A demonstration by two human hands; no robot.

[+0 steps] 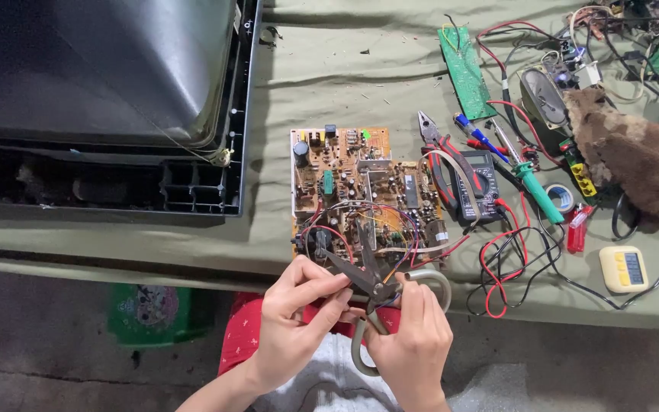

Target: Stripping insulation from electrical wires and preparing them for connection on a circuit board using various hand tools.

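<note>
My right hand (413, 336) grips grey-handled scissors (368, 286) with the blades apart, pointing up over the near edge of an orange circuit board (345, 179). Beside the scissors' pivot, my left hand (295, 320) pinches a thin wire between thumb and fingers. Red, purple and white wires (360, 221) loop over the board's near half. The board lies flat on a green cloth (329, 84) covering the table.
A large dark television shell (101, 99) lies at the left. Right of the board are red-handled pliers (440, 149), a multimeter (478, 183), a green soldering iron (532, 179), a green board strip (465, 72), tape, a yellow timer (625, 268), a brown furry thing (634, 152) and tangled leads.
</note>
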